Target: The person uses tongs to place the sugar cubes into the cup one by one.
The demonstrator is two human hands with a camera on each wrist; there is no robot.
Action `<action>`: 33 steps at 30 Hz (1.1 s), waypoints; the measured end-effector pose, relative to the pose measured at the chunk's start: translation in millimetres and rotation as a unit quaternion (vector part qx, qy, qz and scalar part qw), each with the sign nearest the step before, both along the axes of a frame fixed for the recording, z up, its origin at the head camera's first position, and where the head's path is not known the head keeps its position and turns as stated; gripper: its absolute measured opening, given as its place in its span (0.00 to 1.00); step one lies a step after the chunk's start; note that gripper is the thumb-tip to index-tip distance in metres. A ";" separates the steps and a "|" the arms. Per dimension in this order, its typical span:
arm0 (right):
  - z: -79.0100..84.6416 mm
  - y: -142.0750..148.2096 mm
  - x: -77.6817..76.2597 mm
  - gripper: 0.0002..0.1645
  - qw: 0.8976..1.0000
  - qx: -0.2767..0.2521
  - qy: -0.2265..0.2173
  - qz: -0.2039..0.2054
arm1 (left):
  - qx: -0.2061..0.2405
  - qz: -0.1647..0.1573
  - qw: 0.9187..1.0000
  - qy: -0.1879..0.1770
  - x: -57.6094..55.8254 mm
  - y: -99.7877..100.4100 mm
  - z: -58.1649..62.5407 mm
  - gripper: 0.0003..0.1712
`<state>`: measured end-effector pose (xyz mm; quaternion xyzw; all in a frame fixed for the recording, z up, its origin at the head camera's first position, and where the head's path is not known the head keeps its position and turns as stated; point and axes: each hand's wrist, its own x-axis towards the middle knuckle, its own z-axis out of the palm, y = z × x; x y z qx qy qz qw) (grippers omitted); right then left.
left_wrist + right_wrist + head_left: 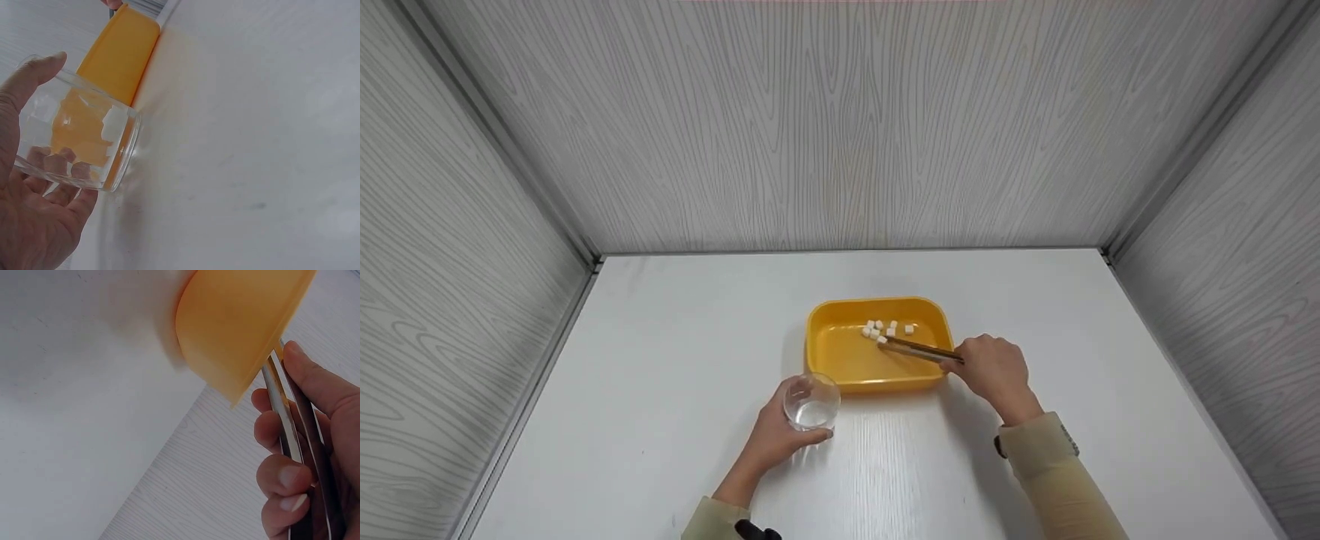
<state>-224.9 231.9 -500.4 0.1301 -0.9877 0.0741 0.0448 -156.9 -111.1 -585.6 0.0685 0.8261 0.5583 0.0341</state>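
My left hand (776, 431) grips a clear glass cup (812, 405) at the front left corner of a yellow tray (889, 386). In the left wrist view, thumb and fingers curve round the sides of the cup (84, 132), and the tray shows through it. My right hand (994, 371) holds metal tongs (922, 350) over the tray's right rim. In the right wrist view, thumb and fingers press the two arms of the tongs (287, 422) from both sides. A small white cube (882, 340) sits right at the tong tips. Several more white cubes (874, 333) lie on the tray floor.
The white table (690, 352) carries the tray near its middle. Grey wood-grain panels stand behind the table (840, 150) and along its left and right sides.
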 end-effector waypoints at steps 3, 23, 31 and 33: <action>-0.7 -0.1 -0.2 0.18 1.000 -0.002 -0.001 0.000 | 0.002 0.000 1.000 0.000 -0.2 -0.5 0.1 0.51; 25.8 -9.0 23.5 0.13 0.995 -0.062 0.031 0.067 | 0.007 -0.004 1.000 0.000 -0.2 -1.0 1.9 0.51; 39.9 -19.7 42.7 0.12 0.987 -0.091 0.060 0.116 | 0.006 0.003 1.000 -0.011 -1.0 -0.1 0.3 0.53; 42.3 -22.3 46.1 0.12 0.985 -0.093 0.067 0.130 | 0.005 0.003 1.000 -0.012 -1.3 0.0 0.1 0.53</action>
